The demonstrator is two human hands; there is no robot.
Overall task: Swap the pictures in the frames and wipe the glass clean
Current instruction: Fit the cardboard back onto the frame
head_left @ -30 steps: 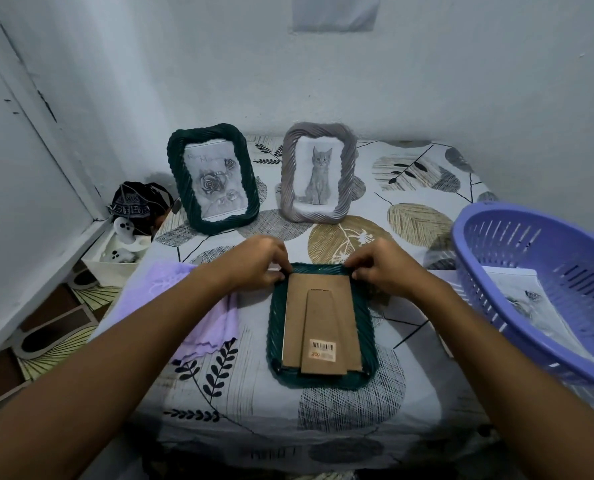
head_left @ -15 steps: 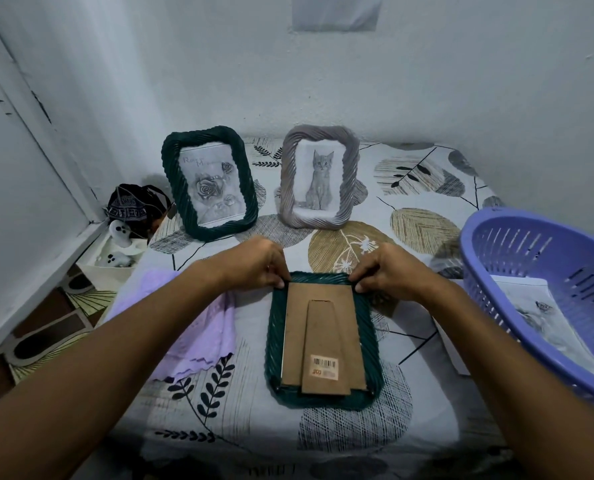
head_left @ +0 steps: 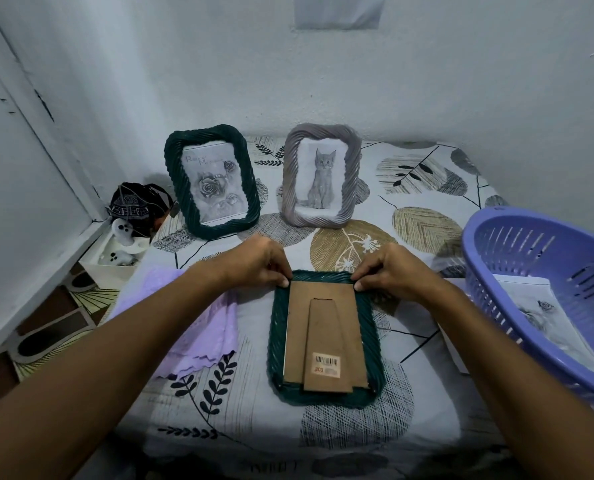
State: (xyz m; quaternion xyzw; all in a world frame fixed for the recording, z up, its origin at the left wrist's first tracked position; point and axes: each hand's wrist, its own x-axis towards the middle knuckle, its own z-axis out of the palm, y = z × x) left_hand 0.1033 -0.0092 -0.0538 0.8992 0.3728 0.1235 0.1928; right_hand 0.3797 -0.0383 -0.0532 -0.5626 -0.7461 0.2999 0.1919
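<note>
the dark green rope-twist picture frame (head_left: 324,398) lies face down mid-table on the leaf-print cloth (head_left: 427,441), and the left hand (head_left: 254,263) and right hand (head_left: 394,271) each pinch a far corner of its brown cardboard backing board (head_left: 323,299), fingertips curled onto the edge. to free the board cleanly i'd lift both corners evenly (any tabs there are hidden). the barcode sticker (head_left: 326,365) near the stand's foot reads something like "2co"; the rest is too small.

Three frames (head_left: 323,341), one basket (head_left: 545,292), one cloth (head_left: 205,327), two hands (head_left: 257,261).
</note>
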